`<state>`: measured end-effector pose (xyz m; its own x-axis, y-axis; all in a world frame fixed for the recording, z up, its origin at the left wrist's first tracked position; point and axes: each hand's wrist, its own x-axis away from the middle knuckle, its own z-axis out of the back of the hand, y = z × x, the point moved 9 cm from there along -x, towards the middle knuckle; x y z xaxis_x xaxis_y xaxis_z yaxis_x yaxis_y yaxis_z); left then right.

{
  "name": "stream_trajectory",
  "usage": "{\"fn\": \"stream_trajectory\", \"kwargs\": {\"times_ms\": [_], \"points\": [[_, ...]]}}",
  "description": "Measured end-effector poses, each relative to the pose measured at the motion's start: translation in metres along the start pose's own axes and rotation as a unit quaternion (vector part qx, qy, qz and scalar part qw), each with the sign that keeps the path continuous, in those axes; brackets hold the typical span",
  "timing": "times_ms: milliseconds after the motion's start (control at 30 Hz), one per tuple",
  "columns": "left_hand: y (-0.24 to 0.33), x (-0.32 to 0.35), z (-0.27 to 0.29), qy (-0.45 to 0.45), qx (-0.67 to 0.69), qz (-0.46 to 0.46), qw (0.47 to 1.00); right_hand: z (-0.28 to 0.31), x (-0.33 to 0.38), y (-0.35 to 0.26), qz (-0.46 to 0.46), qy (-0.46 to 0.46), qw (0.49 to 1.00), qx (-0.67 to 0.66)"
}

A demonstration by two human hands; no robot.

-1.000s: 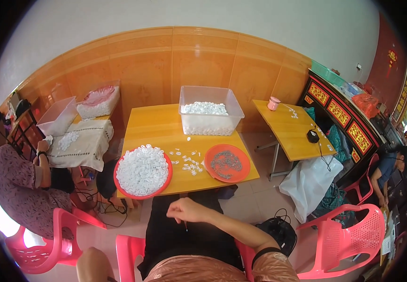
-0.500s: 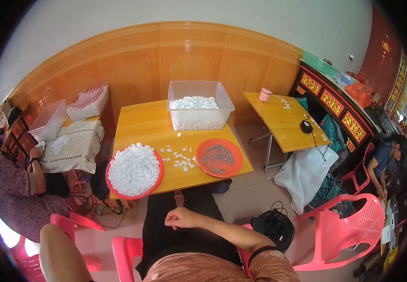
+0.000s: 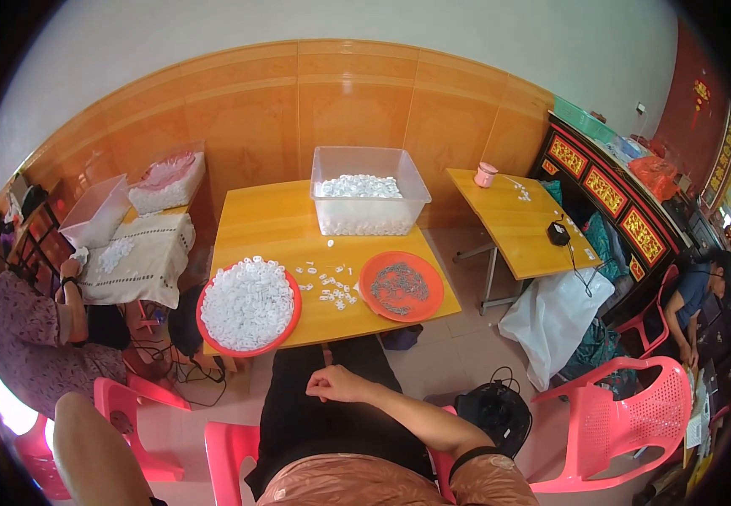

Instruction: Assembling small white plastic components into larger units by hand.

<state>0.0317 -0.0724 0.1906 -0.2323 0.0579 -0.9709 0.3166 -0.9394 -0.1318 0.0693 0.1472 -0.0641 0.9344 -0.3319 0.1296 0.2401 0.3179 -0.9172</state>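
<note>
My right hand (image 3: 337, 384) hovers over or rests on my dark trousers, short of the table's near edge. Its fingers are curled in, and nothing shows in them. My left forearm (image 3: 95, 451) rises bent at the lower left; the hand itself is out of the picture. Ahead on the yellow table (image 3: 256, 221), a red round tray (image 3: 297, 319) is heaped with small white plastic pieces (image 3: 249, 304). To its right, an orange-red plate (image 3: 433, 295) carries small grey metal parts (image 3: 399, 282). Between them lie several loose white pieces (image 3: 338, 295).
A clear plastic box (image 3: 371, 223) of white pieces stands at the table's back. On the left, a person (image 3: 32, 329) handles white pieces at a cloth-covered table (image 3: 159, 270). Another yellow table (image 3: 509, 219) and a pink chair (image 3: 610, 422) are on the right.
The whole view has shifted slightly, so the scene sits a little further right. My right hand keeps its curled pose over my lap.
</note>
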Motion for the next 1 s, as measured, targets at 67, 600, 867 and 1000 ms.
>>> {"fn": "stream_trajectory", "kwargs": {"times_ms": [67, 600, 867, 1000], "points": [[0.003, 0.001, 0.000, -0.008, -0.014, -0.018, 1.000, 0.003, 0.000, -0.001, 0.022, 0.011, 0.999, 0.027], [0.035, 0.016, 0.002, -0.067, -0.148, -0.142, 0.976, -0.026, 0.003, 0.008, 0.146, -0.014, 0.923, 0.355], [0.049, 0.022, 0.002, -0.097, -0.215, -0.200, 0.951, -0.027, 0.003, 0.008, 0.174, -0.010, 0.914, 0.367], [0.054, 0.027, -0.003, -0.113, -0.239, -0.223, 0.938, -0.026, 0.002, 0.000, 0.149, -0.033, 0.929, 0.337]]}}
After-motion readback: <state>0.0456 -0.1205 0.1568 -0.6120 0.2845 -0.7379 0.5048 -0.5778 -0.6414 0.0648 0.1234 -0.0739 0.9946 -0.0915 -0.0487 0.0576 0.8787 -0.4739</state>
